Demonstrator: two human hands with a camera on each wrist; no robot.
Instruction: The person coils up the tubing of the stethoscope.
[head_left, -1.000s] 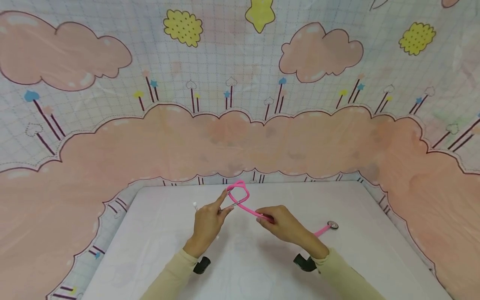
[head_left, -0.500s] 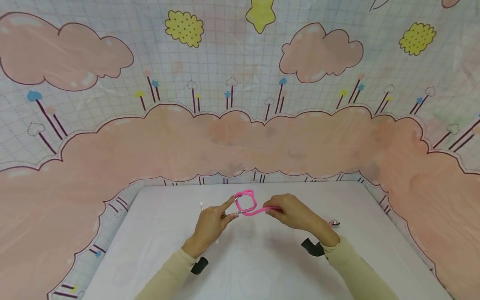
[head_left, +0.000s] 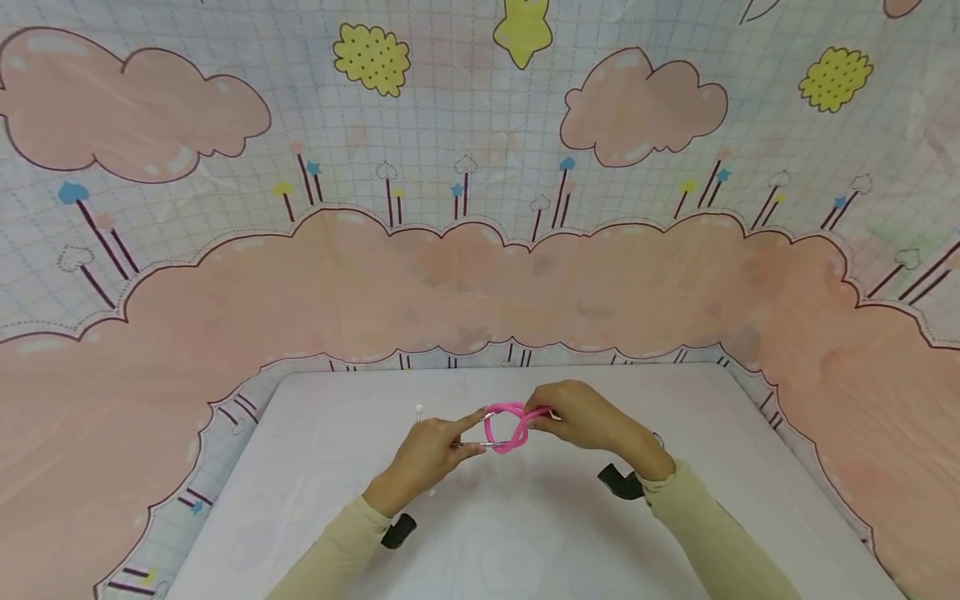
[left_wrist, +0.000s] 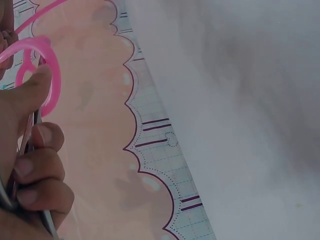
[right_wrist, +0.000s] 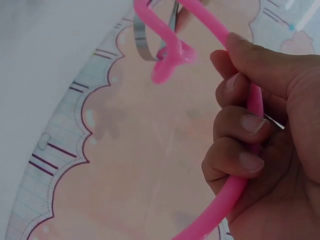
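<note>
A stethoscope with pink tubing (head_left: 505, 407) is held up over the white table (head_left: 480, 533), its tubing bent into a loop between the hands. My left hand (head_left: 426, 457) grips its metal ear tubes, fingers curled round them in the left wrist view. One white eartip (head_left: 418, 408) sticks up beyond that hand. My right hand (head_left: 581, 415) holds the tubing beside the loop. The right wrist view shows its fingers wrapped round the pink tube (right_wrist: 215, 212). Behind the right wrist, the chestpiece (head_left: 659, 439) is mostly hidden.
A cloth backdrop (head_left: 450, 283) printed with clouds and stars rises behind the table and runs down both sides. Black camera mounts (head_left: 399, 531) hang beneath both wrists, close above the tabletop.
My left hand has moved right and slightly down with the ear tubes. The right hand has risen and turned, drawing the tubing against the loop. The chestpiece has become mostly covered.
</note>
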